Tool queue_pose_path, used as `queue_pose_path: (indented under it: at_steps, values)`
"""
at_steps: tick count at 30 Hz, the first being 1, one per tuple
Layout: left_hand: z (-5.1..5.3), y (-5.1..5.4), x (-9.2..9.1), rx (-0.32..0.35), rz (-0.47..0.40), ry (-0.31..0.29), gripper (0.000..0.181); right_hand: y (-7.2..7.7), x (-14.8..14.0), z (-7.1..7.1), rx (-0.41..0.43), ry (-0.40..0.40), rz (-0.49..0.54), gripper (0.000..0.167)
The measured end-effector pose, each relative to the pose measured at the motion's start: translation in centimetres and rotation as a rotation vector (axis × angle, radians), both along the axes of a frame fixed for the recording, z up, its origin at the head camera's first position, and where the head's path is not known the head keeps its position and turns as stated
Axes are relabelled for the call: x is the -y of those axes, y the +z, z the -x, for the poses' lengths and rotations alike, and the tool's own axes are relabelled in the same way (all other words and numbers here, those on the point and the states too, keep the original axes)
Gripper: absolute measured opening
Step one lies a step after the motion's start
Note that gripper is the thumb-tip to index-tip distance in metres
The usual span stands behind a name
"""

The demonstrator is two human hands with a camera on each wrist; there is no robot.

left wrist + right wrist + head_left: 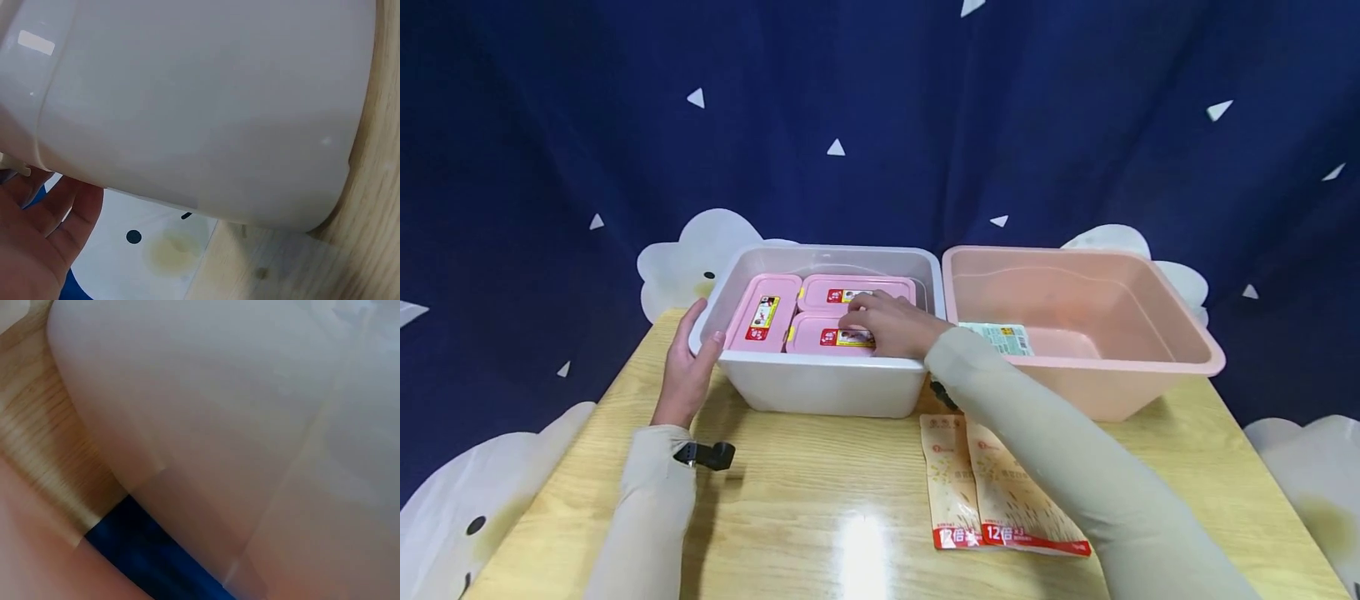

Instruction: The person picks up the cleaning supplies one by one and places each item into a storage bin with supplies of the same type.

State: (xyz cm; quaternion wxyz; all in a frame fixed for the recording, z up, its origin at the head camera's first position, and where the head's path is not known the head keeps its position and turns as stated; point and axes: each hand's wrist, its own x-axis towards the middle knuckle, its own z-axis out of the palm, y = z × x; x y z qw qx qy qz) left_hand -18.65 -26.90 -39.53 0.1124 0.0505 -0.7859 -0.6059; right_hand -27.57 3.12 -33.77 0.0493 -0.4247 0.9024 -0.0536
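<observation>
In the white bin [820, 392], left of middle near the worktop's [797, 500] far edge, we see 3 pink boxes [786, 304]: flat lids, rounded corners, red-and-yellow labels, 1 running front to back, 2 crosswise. Our hands are apart: our left hand [688, 367] grips the bin's left rim; our right hand [898, 327] curls over the crosswise 2, its grip we cannot tell.

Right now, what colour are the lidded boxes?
The boxes are pink; the head view shows this best.
</observation>
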Motion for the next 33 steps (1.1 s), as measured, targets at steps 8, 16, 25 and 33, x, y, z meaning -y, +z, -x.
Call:
queue_pose_path:
  at_steps: [8,16,25,33]
  values:
    - [-0.9,-0.6,0.2,0.033,0.05,0.028,0.068,-0.6,0.3,-0.7,0.019,0.04,0.035,0.031]
    - [-0.2,-0.2,0.2,0.011,0.039,0.021,0.068,-0.2,0.2,0.0,0.012,0.027,0.061,0.027]
    - [0.1,-0.3,0.1,0.007,0.062,-0.023,0.07,2.8,-1.5,-1.3,0.154,-0.082,0.31,0.035]
    - [0.3,-0.1,0.3,-0.013,0.017,-0.018,0.07,6.8,-5.6,-6.0,-0.066,0.004,0.576,0.036]
